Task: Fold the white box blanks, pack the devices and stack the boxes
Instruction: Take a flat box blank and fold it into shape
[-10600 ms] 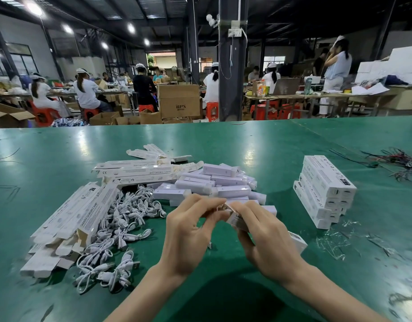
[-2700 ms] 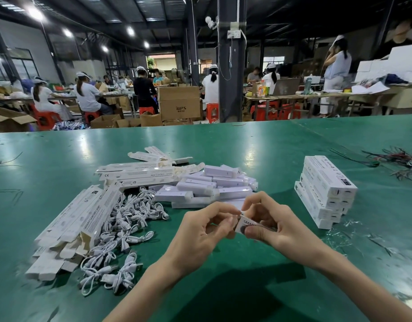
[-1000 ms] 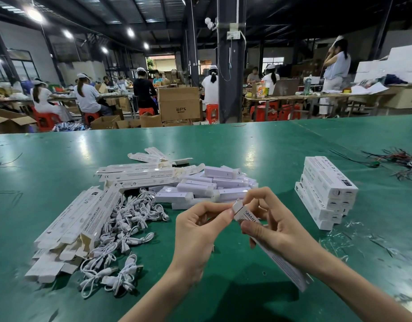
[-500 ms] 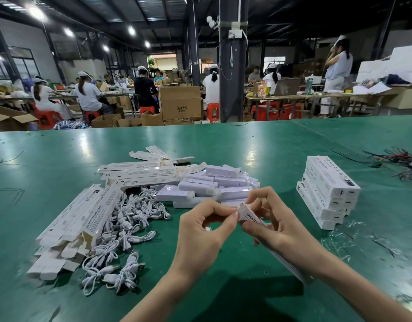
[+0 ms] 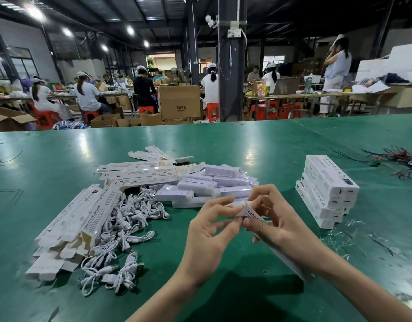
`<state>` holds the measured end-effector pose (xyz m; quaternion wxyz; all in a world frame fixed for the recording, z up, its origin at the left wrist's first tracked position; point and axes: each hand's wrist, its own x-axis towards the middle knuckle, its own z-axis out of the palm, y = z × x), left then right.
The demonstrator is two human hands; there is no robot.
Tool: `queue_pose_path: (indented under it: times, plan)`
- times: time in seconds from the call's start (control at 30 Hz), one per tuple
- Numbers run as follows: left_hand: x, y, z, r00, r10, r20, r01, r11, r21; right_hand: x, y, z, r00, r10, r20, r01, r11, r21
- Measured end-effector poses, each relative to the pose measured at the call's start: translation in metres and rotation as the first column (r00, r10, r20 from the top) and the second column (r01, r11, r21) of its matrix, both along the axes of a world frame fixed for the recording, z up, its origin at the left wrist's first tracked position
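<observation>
My right hand [image 5: 278,225] grips a long white box [image 5: 250,213] printed "SMART", held above the green table [image 5: 258,149] with its far end up and its body running down under my wrist. My left hand [image 5: 208,231] pinches the flap at that upper end. Just behind my hands lies a heap of white devices [image 5: 209,184]. Flat box blanks [image 5: 81,217] fan out at the left, with more blanks [image 5: 140,173] behind them. A tangle of white cables [image 5: 128,219] lies between the blanks and the devices. Finished boxes [image 5: 327,189] are stacked at the right.
Loose coloured wires [image 5: 400,159] lie at the far right of the table. Bits of clear plastic scrap [image 5: 353,235] are scattered in front of the stack. Beyond the table's far edge stand a dark pillar [image 5: 231,66], cardboard cartons [image 5: 179,102] and seated workers.
My hands have stayed in the same spot over the last second. My left fingers have closed onto the box's upper end flap, which now lies nearly flat against the end.
</observation>
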<state>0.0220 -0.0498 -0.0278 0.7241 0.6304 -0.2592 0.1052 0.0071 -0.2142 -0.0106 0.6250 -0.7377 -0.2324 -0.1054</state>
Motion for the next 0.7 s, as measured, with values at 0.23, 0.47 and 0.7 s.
queue_pose_path:
  times: [0.23,0.47,0.7]
  plan:
    - [0.009,-0.002,-0.006,0.972,0.055,-0.229,-0.105,0.971,-0.215,0.009,-0.005,-0.009,0.998,-0.065,-0.021,0.056,0.955,-0.291]
    - [0.037,0.019,-0.009,0.918,0.117,-0.379,-0.235,0.930,-0.283,0.013,-0.008,-0.017,0.981,-0.173,0.084,0.189,0.774,-0.605]
    - [0.044,0.021,-0.022,0.915,0.368,-0.167,-0.358,0.930,0.084,0.030,-0.036,-0.010,0.644,-0.646,0.410,0.763,0.498,-0.413]
